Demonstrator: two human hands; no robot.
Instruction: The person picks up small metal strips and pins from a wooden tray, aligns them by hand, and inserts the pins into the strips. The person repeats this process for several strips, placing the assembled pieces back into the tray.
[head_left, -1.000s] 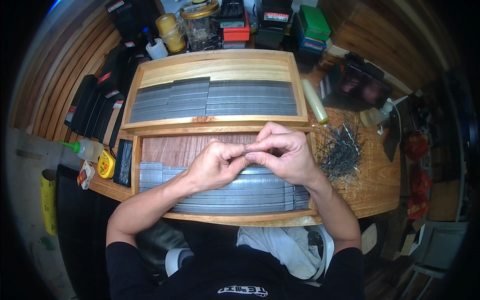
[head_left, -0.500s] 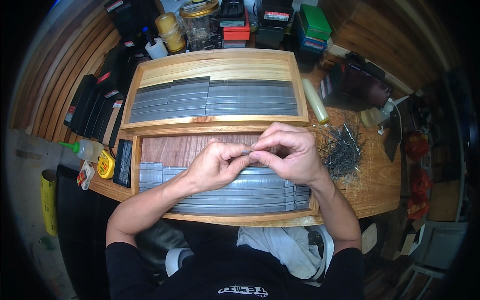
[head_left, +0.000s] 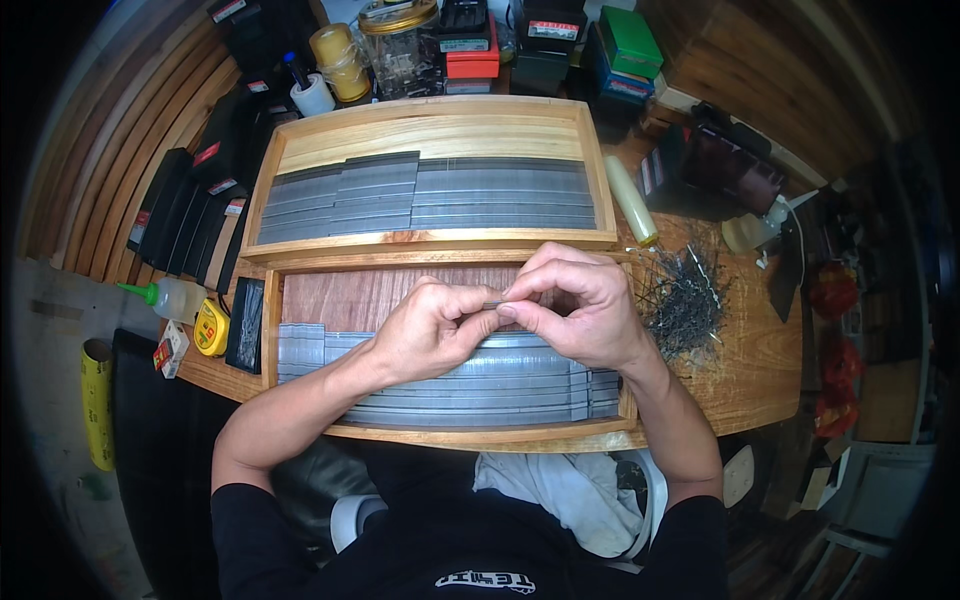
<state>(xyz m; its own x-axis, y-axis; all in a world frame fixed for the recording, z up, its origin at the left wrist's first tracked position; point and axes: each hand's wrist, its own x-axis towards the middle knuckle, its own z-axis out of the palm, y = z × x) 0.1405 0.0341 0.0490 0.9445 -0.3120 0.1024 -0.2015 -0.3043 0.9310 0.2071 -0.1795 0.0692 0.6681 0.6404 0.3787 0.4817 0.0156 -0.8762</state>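
My left hand (head_left: 432,330) and my right hand (head_left: 577,305) meet over the near wooden tray (head_left: 450,437), fingertips pinched together on a thin grey metal strip (head_left: 494,303) held between them. Under my hands, rows of grey metal strips (head_left: 470,385) lie stacked across the tray's front half, and its reddish bottom (head_left: 345,295) shows behind them. A second, paler wooden tray (head_left: 430,135) sits just beyond, also lined with rows of grey strips.
A heap of dark thin nails (head_left: 685,295) lies on the table to the right of the near tray. A yellow tape measure (head_left: 211,328), a glue bottle (head_left: 170,295) and black cases (head_left: 185,210) stand at the left. Jars and boxes (head_left: 470,40) crowd the back.
None beyond a slight shift of the fingers; both hands stay pinched together at the same spot over the near tray.
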